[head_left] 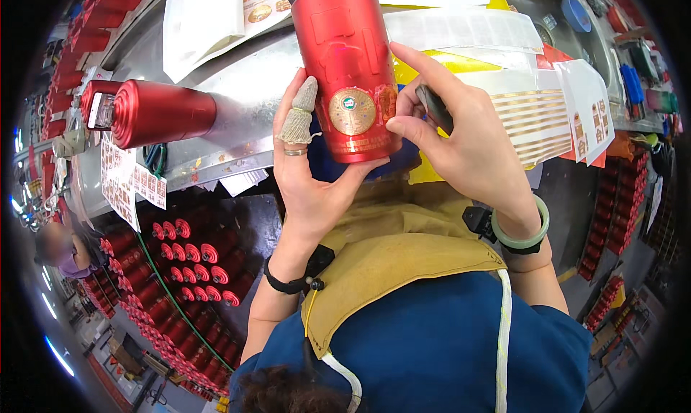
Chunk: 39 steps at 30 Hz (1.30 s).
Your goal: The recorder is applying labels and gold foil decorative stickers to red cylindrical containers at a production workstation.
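Note:
A red metal tumbler [345,60] stands upright in front of me above a metal bench [245,89]. My left hand [309,175] cups its base from below; a cloth cot covers the index finger and a ring sits on another finger. A round gold label [352,111] is stuck near the tumbler's bottom. My right hand [464,143] presses its thumb on a small gold sticker [387,103] beside that label and keeps a small dark tool [434,107] tucked in its fingers. A green bangle circles the right wrist.
A second red tumbler [162,112] lies on its side on the bench at left. Sticker sheets [547,118] lie at right, papers [209,14] at the back. Several red tumblers [194,262] are stacked below the bench. Another person [61,249] is at far left.

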### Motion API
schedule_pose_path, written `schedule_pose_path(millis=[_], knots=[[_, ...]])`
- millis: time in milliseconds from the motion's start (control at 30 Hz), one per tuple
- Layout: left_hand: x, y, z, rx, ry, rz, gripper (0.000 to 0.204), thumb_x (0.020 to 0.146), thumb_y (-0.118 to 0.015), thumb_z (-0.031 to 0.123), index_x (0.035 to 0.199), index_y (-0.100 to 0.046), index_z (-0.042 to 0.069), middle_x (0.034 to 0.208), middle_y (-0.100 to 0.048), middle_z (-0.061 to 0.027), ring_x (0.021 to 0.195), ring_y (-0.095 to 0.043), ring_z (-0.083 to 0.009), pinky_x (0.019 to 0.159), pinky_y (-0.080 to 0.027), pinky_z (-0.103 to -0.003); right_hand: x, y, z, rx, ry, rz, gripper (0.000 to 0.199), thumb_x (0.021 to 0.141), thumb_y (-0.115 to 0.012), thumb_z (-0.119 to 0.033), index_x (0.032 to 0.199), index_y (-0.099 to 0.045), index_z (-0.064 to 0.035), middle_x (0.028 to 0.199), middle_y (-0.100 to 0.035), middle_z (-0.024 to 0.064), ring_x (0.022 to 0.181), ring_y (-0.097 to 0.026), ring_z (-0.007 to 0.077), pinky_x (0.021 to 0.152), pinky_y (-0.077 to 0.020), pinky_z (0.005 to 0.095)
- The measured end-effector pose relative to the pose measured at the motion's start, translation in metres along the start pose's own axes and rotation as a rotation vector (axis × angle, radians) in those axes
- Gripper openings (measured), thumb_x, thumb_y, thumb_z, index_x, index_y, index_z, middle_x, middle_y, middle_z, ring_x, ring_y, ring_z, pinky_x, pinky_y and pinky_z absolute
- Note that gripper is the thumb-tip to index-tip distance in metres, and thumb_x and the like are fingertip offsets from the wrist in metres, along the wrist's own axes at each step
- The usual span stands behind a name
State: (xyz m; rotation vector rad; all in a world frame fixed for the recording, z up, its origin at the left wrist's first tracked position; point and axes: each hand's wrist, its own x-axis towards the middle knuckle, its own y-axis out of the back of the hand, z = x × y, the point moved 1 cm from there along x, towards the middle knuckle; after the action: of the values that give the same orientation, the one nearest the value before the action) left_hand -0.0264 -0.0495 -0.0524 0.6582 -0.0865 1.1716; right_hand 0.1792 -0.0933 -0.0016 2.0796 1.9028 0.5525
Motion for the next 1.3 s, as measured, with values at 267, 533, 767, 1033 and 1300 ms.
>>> schedule_pose_path(millis=[267,533,767,1033,1300], knots=[[0.007,0.000,0.004,-0.435,0.233,0.019,0.083,0.091,-0.077,0.015,0.158,-0.034,-0.004,0.160,-0.040,-0.0208,0.147,-0.042,-0.0289,0.122,-0.032,-0.041,-0.002,-0.002,0.006,0.262,-0.148,-0.059,0.067,0.095,-0.072,0.001,0.156,-0.044,-0.0026,0.091,-0.058,0.0000,0.082,-0.055,0.0073,0.074,-0.0462,0.0227],[0.023,-0.006,0.022,-0.397,0.344,-0.046,0.085,0.093,-0.077,0.011,0.159,-0.027,-0.004,0.153,-0.044,-0.0182,0.139,-0.047,-0.0245,0.117,-0.039,-0.040,-0.005,0.000,0.014,0.413,-0.163,-0.066,0.059,0.095,-0.072,-0.007,0.149,-0.048,-0.0019,0.088,-0.066,0.0061,0.083,-0.064,0.0156,0.080,-0.0523,0.0307],[0.029,-0.010,0.037,-0.465,0.462,-0.091,0.092,0.087,-0.081,0.009,0.157,-0.022,-0.001,0.144,-0.049,-0.0180,0.131,-0.055,-0.0228,0.107,-0.050,-0.037,-0.015,-0.003,0.020,0.359,-0.203,-0.023,0.051,0.099,-0.069,-0.011,0.146,-0.052,-0.0008,0.094,-0.065,0.0052,0.089,-0.063,0.0131,0.083,-0.0519,0.0292],[0.021,-0.009,0.028,-0.302,0.381,-0.186,0.113,0.079,-0.089,0.013,0.162,-0.012,-0.002,0.147,-0.045,-0.0197,0.133,-0.053,-0.0256,0.110,-0.047,-0.039,-0.019,-0.002,0.023,0.349,-0.236,0.015,0.047,0.102,-0.067,-0.014,0.145,-0.053,-0.0002,0.095,-0.063,0.0028,0.088,-0.059,0.0105,0.082,-0.0497,0.0268],[0.007,-0.001,0.013,-0.577,0.350,0.056,0.072,0.104,-0.063,0.015,0.161,-0.025,-0.006,0.158,-0.042,-0.0193,0.142,-0.046,-0.0252,0.120,-0.034,-0.039,-0.018,-0.009,0.020,0.382,-0.284,0.022,0.051,0.101,-0.071,-0.021,0.145,-0.054,-0.0007,0.092,-0.061,-0.0001,0.084,-0.055,0.0078,0.078,-0.0470,0.0244]])
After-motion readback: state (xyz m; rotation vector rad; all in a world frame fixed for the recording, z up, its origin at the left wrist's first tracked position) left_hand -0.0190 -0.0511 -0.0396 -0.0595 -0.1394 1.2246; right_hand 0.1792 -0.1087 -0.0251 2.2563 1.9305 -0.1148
